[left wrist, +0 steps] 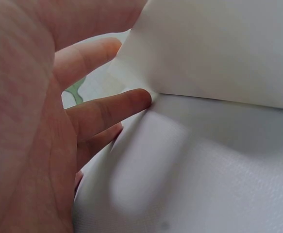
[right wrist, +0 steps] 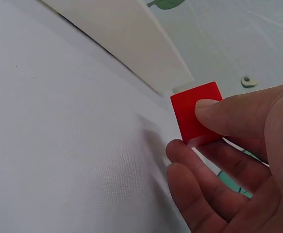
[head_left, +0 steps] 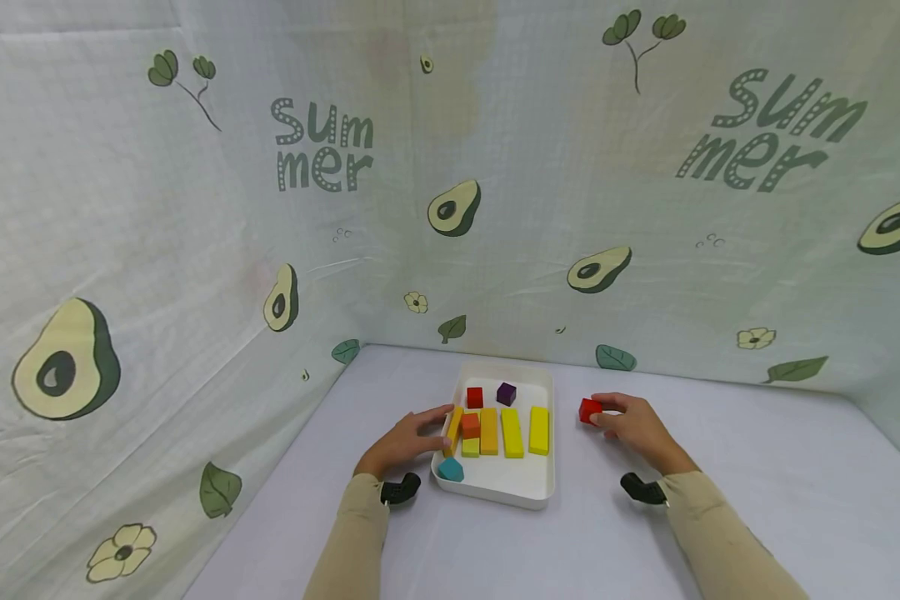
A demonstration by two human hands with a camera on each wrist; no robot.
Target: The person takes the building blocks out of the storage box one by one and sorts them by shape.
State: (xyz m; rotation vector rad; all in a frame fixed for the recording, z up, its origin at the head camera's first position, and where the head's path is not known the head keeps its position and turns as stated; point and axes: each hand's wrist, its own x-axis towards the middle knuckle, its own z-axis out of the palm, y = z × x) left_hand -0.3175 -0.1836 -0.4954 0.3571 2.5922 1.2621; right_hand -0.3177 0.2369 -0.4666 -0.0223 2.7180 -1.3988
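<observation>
My right hand (head_left: 633,427) pinches a red cube (head_left: 589,410) between thumb and fingers, to the right of the white tray (head_left: 495,492). In the right wrist view, the thumb lies flat on a face of the red cube (right wrist: 192,111). At the tray's left side is my left hand (head_left: 408,440), its fingers extended; the thumb reaches over the rim. The left wrist view shows fingertips (left wrist: 143,97) right at the tray's outer wall (left wrist: 219,53). Inside lie another red cube (head_left: 475,397), a purple cube (head_left: 506,393) and an orange-red cube (head_left: 470,426).
The tray also holds yellow blocks (head_left: 539,431), orange blocks (head_left: 489,431), a yellow-green block (head_left: 470,447) and a teal block (head_left: 451,470) in its near left corner. A pale cloth (head_left: 525,558) covers the table. Printed fabric (head_left: 510,167) hangs behind and at the left.
</observation>
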